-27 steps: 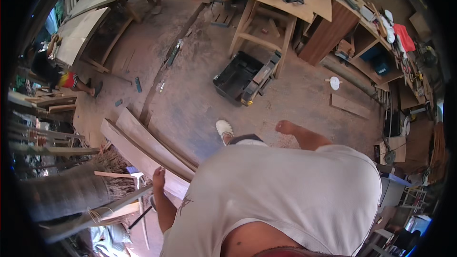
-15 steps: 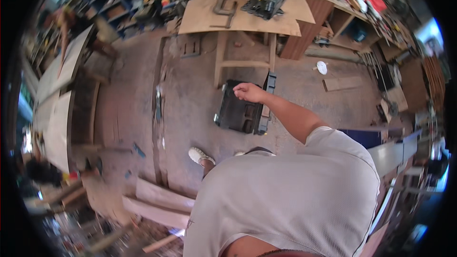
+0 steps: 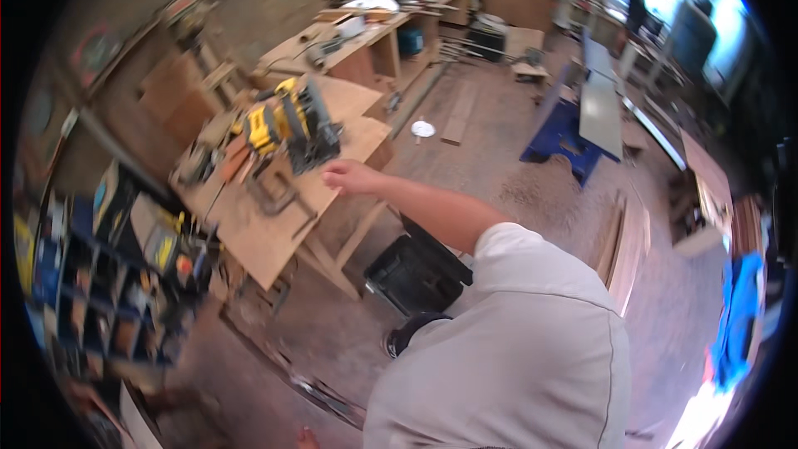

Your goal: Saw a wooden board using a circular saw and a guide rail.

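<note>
My right hand (image 3: 349, 179) reaches out at the edge of the plywood workbench (image 3: 253, 245), fingers loosely bent and apart, holding nothing that I can see. Just beyond it sits a black-and-yellow power tool (image 3: 307, 129), and beside that lies a metal C-clamp (image 3: 274, 191); whether my fingers touch either is unclear. A black toolbox (image 3: 407, 274) stands open on the floor under my forearm. My left hand (image 3: 306, 436) barely shows at the lower edge, blurred, its fingers too unclear to read.
Blue cubby shelving (image 3: 104, 299) is at left. A cluttered cabinet (image 3: 382, 62) lines the back. A blue stand (image 3: 565, 141) with long boards is at right, near loose planks (image 3: 623, 258). Another person (image 3: 633, 8) stands at the far upper right. A white disc (image 3: 422, 129) lies on the floor.
My view has turned right, so the workbench now sits at left and the blue stand is in view. My right arm has stretched out from over the toolbox to the bench edge.
</note>
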`<state>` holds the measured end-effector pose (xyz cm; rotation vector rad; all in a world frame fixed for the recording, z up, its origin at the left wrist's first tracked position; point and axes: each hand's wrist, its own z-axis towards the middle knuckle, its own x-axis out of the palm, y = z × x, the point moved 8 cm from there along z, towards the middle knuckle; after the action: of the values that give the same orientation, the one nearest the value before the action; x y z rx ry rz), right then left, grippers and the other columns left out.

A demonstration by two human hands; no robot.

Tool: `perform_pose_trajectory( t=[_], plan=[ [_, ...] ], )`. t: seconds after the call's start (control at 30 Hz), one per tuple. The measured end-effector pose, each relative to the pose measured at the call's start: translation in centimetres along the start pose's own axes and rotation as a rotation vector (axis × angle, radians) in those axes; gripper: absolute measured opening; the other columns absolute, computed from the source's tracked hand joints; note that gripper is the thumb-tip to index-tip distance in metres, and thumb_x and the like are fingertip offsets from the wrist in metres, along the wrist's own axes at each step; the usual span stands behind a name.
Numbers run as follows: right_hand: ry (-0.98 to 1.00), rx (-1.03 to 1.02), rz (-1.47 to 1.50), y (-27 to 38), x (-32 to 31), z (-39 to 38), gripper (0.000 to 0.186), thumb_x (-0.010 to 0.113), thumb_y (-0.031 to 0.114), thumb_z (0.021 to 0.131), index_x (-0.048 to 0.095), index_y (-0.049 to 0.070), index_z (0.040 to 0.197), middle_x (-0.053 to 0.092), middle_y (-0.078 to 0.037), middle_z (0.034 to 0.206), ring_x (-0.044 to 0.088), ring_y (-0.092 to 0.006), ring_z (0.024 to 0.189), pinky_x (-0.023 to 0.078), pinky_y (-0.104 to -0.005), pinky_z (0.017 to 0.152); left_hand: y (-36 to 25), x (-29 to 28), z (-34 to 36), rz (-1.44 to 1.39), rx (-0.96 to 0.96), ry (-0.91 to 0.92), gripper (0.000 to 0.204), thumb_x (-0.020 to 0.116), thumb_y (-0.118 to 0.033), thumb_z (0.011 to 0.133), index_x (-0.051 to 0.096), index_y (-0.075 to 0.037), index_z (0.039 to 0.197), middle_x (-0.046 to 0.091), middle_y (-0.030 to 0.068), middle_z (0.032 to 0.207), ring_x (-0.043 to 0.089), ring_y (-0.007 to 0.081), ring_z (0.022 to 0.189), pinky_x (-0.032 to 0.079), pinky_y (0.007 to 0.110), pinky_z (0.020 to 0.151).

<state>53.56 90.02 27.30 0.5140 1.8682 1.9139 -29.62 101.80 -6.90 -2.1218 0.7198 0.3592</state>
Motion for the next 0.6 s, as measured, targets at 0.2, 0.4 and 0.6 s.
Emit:
perform_pose_trajectory(
  t=[0.2,0.4,0.6],
  plan=[
    [-0.698,-0.279,-0.456,4.9,-3.7,13.5,0.062,0.068,0.040,0.083,0.054,-0.002,0.127,0.061,-0.019,0.117,0.060,-0.0273,0.108,0.049,-0.0350,0.090,-12.7,7.6,10.2,0.328,0.180,0.228,0.056,0.062,-0.033,0.090,0.042,-0.003,0.133,0.055,0.0157,0.119,0.054,0.0270,0.103,0.047,0.040,0.089],
    [-0.410,0.071,-0.064,4.1,-4.8,24.6,0.039,0.070,0.033,0.083,0.064,-0.002,0.099,0.065,-0.015,0.093,0.064,-0.0249,0.083,0.052,-0.0376,0.074,-27.5,16.0,17.7,0.498,0.245,0.428,0.051,0.060,-0.032,0.091,0.045,-0.004,0.130,0.056,0.0152,0.118,0.055,0.0275,0.104,0.047,0.040,0.090],
    [-0.337,0.213,0.107,3.1,-5.5,25.7,0.024,0.072,0.015,0.075,0.064,0.001,0.093,0.064,-0.013,0.082,0.064,-0.0228,0.069,0.054,-0.0366,0.058,-38.8,21.8,23.5,0.593,0.358,0.559,0.046,0.059,-0.031,0.091,0.048,-0.004,0.127,0.058,0.0148,0.117,0.055,0.0280,0.105,0.047,0.040,0.091]
  ],
)
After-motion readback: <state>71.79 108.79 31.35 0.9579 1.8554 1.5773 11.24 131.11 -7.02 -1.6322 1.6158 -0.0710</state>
